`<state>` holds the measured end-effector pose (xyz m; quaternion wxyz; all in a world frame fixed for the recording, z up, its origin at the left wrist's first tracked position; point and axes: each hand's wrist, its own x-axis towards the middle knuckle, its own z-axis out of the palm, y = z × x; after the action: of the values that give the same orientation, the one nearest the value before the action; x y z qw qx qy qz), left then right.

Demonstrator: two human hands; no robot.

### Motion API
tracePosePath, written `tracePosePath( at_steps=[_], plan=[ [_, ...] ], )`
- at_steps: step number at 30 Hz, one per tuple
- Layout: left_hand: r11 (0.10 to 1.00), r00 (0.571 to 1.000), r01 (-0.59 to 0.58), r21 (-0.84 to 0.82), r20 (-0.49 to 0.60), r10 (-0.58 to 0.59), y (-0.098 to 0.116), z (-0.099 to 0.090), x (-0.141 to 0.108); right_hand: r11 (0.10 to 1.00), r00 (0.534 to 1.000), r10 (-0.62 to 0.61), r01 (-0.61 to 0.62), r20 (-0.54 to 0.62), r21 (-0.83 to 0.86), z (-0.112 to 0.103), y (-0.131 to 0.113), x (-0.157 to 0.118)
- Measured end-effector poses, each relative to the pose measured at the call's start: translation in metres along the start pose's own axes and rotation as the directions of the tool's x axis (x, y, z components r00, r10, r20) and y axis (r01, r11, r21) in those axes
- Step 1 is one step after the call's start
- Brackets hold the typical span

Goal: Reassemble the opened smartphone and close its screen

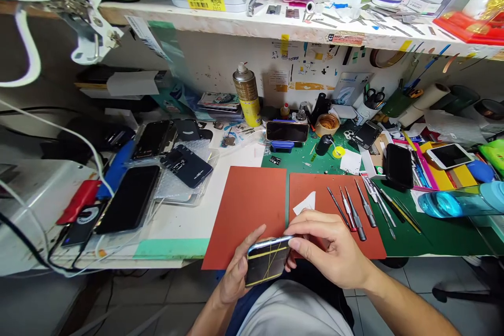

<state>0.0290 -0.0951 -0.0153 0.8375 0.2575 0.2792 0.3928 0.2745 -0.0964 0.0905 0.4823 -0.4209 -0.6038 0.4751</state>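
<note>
Low in front of my body is a smartphone [264, 265], tilted, with thin yellow bands [271, 252] wrapped across its dark face, some crossing diagonally. My left hand [237, 273] is wrapped around its left side, thumb and fingers along the edges. At the upper right corner of the phone, my right hand [328, 244] has thumb and index finger closed on the edge. Whether a band is caught between those fingertips is hidden. Beyond the hands lie two reddish-brown mats [252, 210], and a torn white paper piece [305, 203] rests on the right one.
Tweezers and several screwdrivers [356, 215] lie right of my right hand. A blue water bottle [452, 202] lies farther right. Phones [129, 199] and cables are at the left. A spray can [247, 94] stands behind, under a low loaded shelf [236, 23].
</note>
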Motion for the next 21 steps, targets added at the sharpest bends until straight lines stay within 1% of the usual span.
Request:
tracePosePath(
  at_steps=[6, 11, 14, 16, 17, 19, 20, 21],
  plan=[
    [1.000, 1.000, 0.003, 0.009, -0.024, -0.003, 0.000, 0.002, 0.000, 0.999, 1.000, 0.013, -0.013, 0.010, 0.031, -0.002, -0.002, -0.001],
    [1.000, 1.000, 0.002, 0.015, 0.009, -0.002, 0.001, 0.002, 0.001, 1.000, 1.000, -0.007, 0.007, 0.009, -0.006, -0.003, -0.002, -0.001],
    [0.999, 0.999, 0.028, 0.041, 0.045, -0.030, 0.006, 0.008, 0.004, 0.998, 1.000, 0.004, -0.003, 0.017, -0.061, -0.008, -0.004, 0.001],
    [0.993, 0.990, 0.085, 0.078, 0.103, -0.093, 0.013, 0.018, 0.009, 0.995, 0.994, 0.074, -0.069, 0.075, -0.074, -0.012, -0.006, 0.005],
    [0.986, 0.980, 0.130, 0.103, 0.141, -0.144, 0.019, 0.024, 0.013, 0.990, 0.981, 0.133, -0.126, 0.141, -0.061, -0.014, -0.006, 0.008],
    [0.950, 0.931, 0.266, 0.164, 0.211, -0.297, 0.033, 0.038, 0.022, 0.966, 0.928, 0.250, -0.257, 0.276, -0.013, -0.019, -0.002, 0.014],
    [0.931, 0.914, 0.319, 0.179, 0.201, -0.352, 0.043, 0.043, 0.027, 0.946, 0.902, 0.298, -0.322, 0.313, 0.024, -0.020, 0.001, 0.017],
    [0.906, 0.887, 0.382, 0.183, 0.202, -0.415, 0.053, 0.046, 0.030, 0.923, 0.886, 0.341, -0.379, 0.315, 0.069, -0.021, 0.006, 0.018]
  ],
)
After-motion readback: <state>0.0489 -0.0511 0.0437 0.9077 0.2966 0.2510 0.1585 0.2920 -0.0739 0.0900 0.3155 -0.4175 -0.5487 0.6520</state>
